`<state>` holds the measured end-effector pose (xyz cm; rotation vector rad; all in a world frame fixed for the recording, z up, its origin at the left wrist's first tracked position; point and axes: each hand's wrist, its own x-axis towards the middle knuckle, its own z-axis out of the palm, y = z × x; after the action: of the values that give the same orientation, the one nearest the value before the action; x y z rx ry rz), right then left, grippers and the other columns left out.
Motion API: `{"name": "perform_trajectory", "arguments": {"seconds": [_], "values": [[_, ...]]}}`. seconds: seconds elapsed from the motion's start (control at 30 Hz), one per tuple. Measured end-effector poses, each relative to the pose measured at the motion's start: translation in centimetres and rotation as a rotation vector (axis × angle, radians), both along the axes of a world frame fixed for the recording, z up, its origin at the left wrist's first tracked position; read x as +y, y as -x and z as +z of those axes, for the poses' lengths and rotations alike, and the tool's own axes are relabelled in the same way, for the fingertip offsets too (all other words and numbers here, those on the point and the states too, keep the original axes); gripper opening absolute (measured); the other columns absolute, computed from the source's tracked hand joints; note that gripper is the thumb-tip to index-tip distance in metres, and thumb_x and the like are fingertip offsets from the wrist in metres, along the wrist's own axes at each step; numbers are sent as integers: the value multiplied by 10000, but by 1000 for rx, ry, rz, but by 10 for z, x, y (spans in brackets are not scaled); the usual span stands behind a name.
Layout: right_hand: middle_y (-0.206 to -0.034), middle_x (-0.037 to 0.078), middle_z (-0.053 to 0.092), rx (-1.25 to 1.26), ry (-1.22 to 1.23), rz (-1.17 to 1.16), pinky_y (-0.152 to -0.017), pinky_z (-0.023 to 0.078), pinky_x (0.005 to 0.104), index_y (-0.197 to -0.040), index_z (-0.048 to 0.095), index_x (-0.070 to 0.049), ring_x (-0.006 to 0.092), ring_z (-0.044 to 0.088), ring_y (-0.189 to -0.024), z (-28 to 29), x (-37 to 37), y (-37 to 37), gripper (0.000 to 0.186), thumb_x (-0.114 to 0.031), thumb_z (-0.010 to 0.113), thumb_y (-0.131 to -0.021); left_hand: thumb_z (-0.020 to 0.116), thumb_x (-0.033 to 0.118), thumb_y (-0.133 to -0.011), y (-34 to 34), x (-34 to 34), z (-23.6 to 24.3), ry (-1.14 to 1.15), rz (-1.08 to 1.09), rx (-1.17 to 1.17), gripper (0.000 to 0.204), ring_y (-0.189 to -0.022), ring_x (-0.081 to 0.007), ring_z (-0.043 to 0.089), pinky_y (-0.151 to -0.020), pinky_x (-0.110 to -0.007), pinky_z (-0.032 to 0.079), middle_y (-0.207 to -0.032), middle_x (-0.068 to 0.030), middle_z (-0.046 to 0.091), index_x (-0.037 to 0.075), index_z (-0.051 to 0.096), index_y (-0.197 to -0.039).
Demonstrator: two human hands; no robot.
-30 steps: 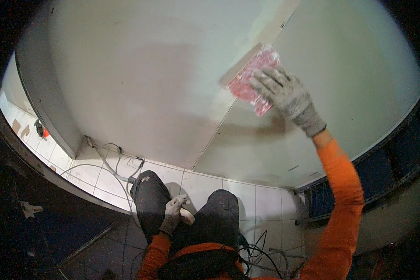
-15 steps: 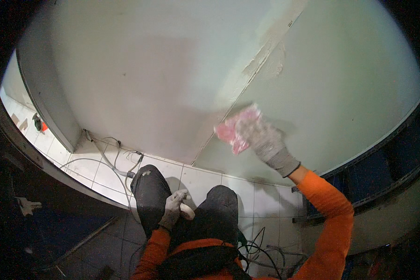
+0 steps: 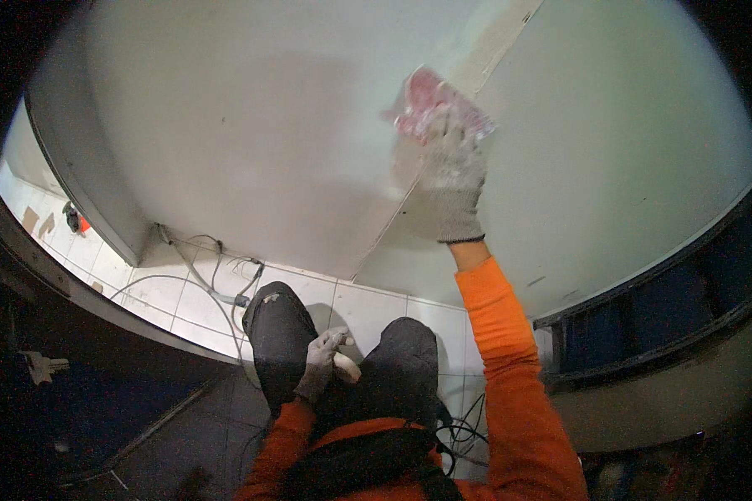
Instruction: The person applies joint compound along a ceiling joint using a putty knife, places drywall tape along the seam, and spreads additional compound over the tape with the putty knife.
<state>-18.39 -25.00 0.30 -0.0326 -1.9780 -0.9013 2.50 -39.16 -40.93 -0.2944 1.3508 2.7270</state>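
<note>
My right hand (image 3: 457, 179), in a grey knit glove, is closed on a flat pink putty spreader (image 3: 424, 90) smeared with white. The spreader lies against the pale wall panel (image 3: 226, 159), over the slanting seam (image 3: 397, 209) between two panels. Lighter filler (image 3: 486, 54) runs along the seam above it. Motion smears the spreader's edges a little. Down by my knees, my gloved left hand (image 3: 319, 361) is closed on a cream-coloured roll of tape (image 3: 348, 368). Its fingertips and glove look whitened.
White floor tiles (image 3: 359, 313) meet the wall's foot. Hoses and cables (image 3: 194, 267) lie on the left by the corner, and black cables (image 3: 468, 430) right of my legs. A dark-framed blue panel (image 3: 652, 334) stands at the right. A black and orange item (image 3: 77, 219) lies far left.
My right hand has moved up and slightly left with the spreader, along the seam. The ridges of filler beside the seam look smoother. My left hand stays about where it was.
</note>
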Motion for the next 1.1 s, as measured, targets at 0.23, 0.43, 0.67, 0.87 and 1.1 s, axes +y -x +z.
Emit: {"name": "perform_trajectory", "arguments": {"seconds": [0.23,0.43,0.67,0.87,1.1], "values": [[-1509,103,501,-544,64,685,-929,555,359,-1484,479,-88,261,529,-1321,-66,66,-25,645,-176,652,-869,578,238,-1057,-13,9,42,-66,35,-23,332,-657,-113,653,-594,-234,543,-1015,-89,723,-15,639,-1262],[-1673,12,320,-401,-459,796,-1113,452,381,-1600,353,-205,251,350,-1512,37,115,47,759,-246,641,-899,592,237,-1055,-3,13,18,80,49,9,330,-749,-90,632,-671,-230,520,-1017,-69,722,-13,652,-1261],[-1678,75,308,-550,-373,590,-1254,286,402,-1621,291,-131,264,304,-1544,-73,155,82,713,-255,522,-957,593,234,-1055,5,23,13,91,78,52,336,-865,-116,647,-739,-237,529,-1041,-77,722,-23,653,-1263],[-1483,166,495,-505,-238,640,-1072,461,416,-1526,403,-44,306,511,-1334,-132,152,-10,560,-199,513,-999,588,227,-1055,-3,10,5,51,40,-24,337,-905,-131,657,-806,-260,542,-1051,-89,722,-25,646,-1271],[-1353,190,633,-317,460,116,-868,605,407,-1473,467,18,307,680,-1135,35,88,-36,486,-171,493,-1026,600,210,-1050,-3,16,1,-92,36,15,306,-892,-136,663,-804,-266,545,-1026,-85,729,-14,659,-1251]]}}
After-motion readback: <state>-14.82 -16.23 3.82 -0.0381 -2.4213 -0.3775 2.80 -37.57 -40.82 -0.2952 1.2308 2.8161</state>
